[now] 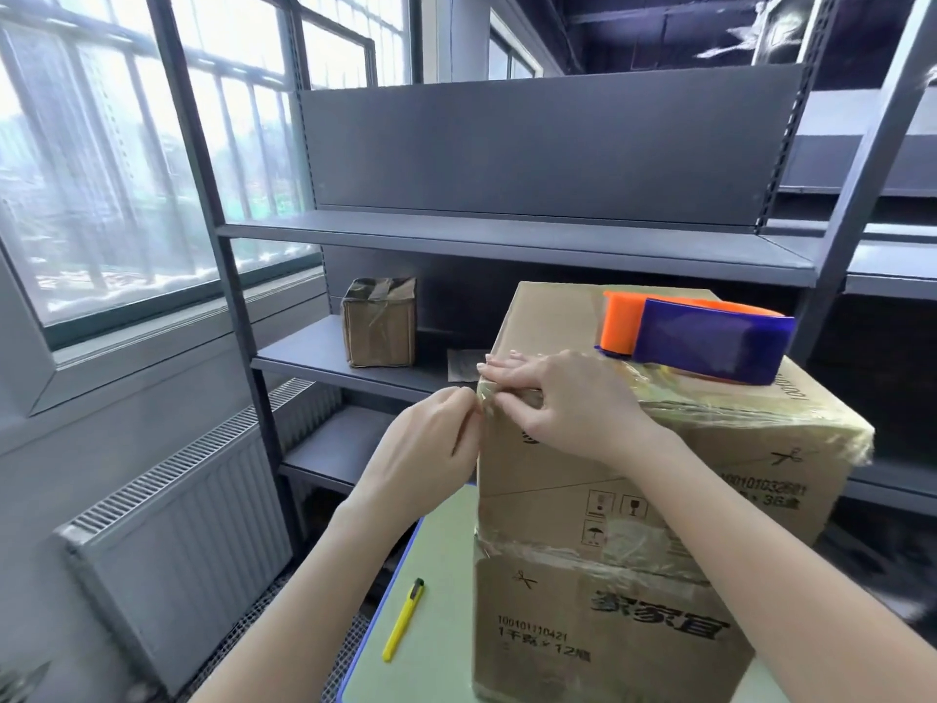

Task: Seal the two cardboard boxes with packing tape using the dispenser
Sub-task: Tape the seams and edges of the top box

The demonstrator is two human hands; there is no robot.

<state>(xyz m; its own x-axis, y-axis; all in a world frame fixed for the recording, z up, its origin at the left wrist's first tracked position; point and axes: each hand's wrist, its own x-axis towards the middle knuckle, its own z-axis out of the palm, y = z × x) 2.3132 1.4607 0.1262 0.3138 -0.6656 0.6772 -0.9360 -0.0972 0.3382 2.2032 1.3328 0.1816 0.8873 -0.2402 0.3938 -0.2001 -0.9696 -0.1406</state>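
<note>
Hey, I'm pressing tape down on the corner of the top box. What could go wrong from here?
1. The tape dispenser lies loose on the upper box; a jolt could knock it off.
2. The upper box sits askew on the lower box, so pressure from the right hand might shift it.
3. The tape pinched by the left hand looks wrinkled and may crease.

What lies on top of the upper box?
The orange and blue dispenser lies on the upper box, toward its right side. The right hand presses tape at the near left corner. The top under them is hidden.
</note>
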